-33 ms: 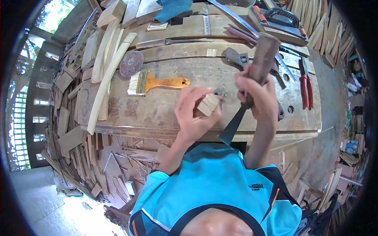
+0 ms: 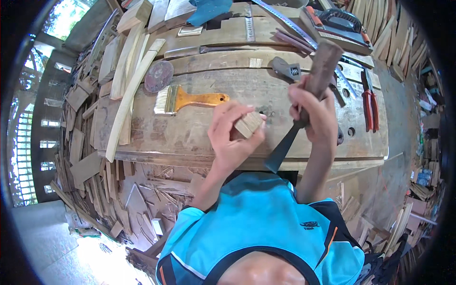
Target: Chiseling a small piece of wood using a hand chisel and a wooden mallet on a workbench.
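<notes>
My left hand [image 2: 230,137] is closed around a small pale wooden block [image 2: 249,124], held just above the front part of the wooden workbench [image 2: 190,137]. Beside it, my right hand [image 2: 313,111] grips a chisel by its thick dark wooden handle [image 2: 324,59]. The handle points up and away from me. The chisel's dark blade [image 2: 282,149] slants down toward my chest, passing right of the block. The blade's edge is beyond the bench's front edge.
On the bench lie a paintbrush with an orange handle [image 2: 187,99], a round rusty disc [image 2: 158,76], an adjustable wrench [image 2: 285,69], red-handled pliers [image 2: 368,102], a steel ruler [image 2: 285,21] and long wood strips [image 2: 128,95]. Scrap wood [image 2: 90,161] litters the floor at left.
</notes>
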Tool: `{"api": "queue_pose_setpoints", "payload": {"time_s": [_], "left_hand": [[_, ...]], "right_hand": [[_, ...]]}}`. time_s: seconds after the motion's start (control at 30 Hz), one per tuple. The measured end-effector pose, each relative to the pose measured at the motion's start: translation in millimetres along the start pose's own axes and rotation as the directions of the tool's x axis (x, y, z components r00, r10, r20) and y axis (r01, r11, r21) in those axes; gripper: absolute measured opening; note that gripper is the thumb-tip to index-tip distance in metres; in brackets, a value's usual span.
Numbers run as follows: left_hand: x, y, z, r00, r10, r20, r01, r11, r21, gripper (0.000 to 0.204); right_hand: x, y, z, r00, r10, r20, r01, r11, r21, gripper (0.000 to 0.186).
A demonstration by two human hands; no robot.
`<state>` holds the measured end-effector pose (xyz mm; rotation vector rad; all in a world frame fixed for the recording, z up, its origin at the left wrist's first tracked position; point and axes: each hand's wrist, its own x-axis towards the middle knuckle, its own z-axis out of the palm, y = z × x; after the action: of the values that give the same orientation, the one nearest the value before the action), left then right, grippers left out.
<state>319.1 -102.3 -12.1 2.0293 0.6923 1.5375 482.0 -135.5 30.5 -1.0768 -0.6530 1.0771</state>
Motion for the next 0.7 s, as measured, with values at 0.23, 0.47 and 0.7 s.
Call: {"api": "queue_pose_setpoints", "payload": {"time_s": [0.23,0.47,0.7], "left_hand": [[-1,-3,-14,0.735,-0.574,0.361,0.620,0.355,-0.699,0.047],[-6,-2,-20,0.549,-0.648,0.528,0.627,-0.099,-0.773,0.047],[-20,-14,-12,0.893,-0.332,0.304,0.331,0.942,0.056,0.055]], "right_hand": [[11,-13,-6,0.919,-0.307,-0.249,0.320,0.947,0.014,0.017],[5,-28,-4,0.818,-0.544,-0.186,0.455,0.811,-0.368,0.027],[-9,-26,9,0.721,-0.668,-0.185,0.622,0.741,-0.254,0.022]]}}
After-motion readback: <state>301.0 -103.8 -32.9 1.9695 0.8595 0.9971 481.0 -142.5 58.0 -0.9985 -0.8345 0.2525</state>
